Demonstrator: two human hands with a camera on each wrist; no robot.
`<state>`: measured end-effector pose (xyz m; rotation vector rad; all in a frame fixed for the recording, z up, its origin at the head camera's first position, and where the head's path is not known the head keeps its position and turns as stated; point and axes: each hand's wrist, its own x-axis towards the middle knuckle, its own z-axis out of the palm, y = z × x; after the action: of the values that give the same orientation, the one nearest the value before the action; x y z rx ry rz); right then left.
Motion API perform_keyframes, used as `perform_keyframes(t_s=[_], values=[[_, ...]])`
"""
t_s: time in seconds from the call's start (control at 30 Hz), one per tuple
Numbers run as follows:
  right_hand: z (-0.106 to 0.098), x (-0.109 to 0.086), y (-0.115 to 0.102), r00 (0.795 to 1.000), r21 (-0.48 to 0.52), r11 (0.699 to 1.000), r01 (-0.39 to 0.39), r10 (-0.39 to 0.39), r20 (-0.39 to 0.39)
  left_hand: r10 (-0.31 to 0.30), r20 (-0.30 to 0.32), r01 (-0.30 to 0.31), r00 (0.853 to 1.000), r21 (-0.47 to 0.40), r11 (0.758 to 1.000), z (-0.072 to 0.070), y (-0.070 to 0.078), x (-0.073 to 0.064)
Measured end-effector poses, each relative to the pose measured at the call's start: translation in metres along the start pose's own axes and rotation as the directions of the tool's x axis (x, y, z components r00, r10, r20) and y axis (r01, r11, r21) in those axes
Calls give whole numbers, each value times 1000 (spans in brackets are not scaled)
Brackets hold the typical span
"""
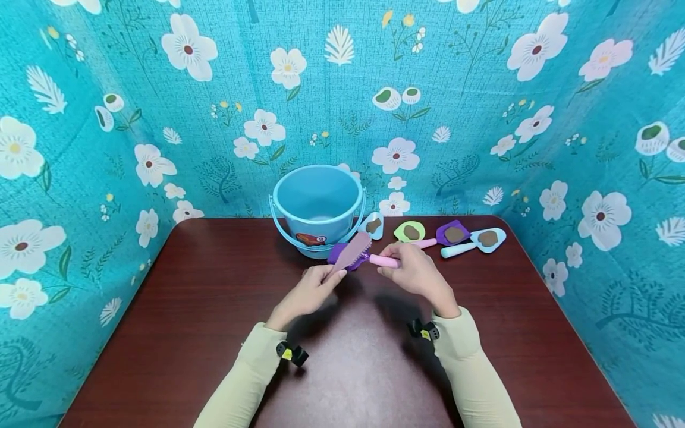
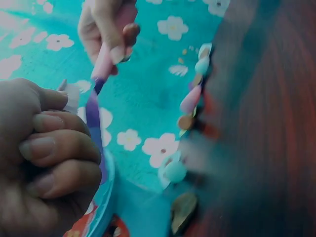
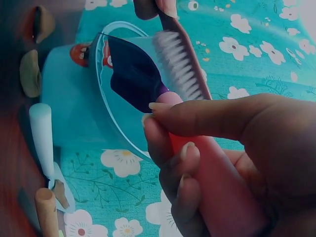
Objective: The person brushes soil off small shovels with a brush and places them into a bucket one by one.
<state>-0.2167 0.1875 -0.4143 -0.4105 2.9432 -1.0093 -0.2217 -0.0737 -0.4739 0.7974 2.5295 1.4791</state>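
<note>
My left hand (image 1: 310,291) grips a brush (image 1: 353,249) with a mauve back and white bristles (image 3: 177,61). In my right hand (image 1: 420,270) is a small trowel by its pink handle (image 1: 384,261). Its purple blade (image 3: 133,74) points left, just in front of the blue bucket (image 1: 294,229). The bristles face the trowel beside its neck and blade; whether they touch it I cannot tell. Part of the blade hides behind the brush in the head view. The left wrist view shows curled left fingers, but the brush is mostly hidden there.
Right of the bucket lie a blue trowel (image 1: 377,233), a green one (image 1: 400,229), a purple one (image 1: 443,227) and a light blue one (image 1: 500,235), with brown patches on their blades. A brownish lump (image 2: 183,212) lies by the bucket. Floral cloth (image 1: 225,148) encloses the dark table (image 1: 187,297).
</note>
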Motion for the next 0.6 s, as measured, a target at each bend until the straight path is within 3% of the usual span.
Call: perform_keyframes(t_s=[0.17, 0.47, 0.6], values=[[0, 0, -1, 1000, -2, 1000, -1, 1, -9, -33, 4, 33, 999, -25, 999, 6, 1, 0], [-6, -1, 3, 1000, 5, 1000, 8, -7, -19, -36, 48, 33, 998, 64, 997, 2, -5, 2], [-9, -2, 6, 1000, 33, 999, 1, -1, -15, -37, 69, 33, 997, 48, 998, -1, -7, 2]])
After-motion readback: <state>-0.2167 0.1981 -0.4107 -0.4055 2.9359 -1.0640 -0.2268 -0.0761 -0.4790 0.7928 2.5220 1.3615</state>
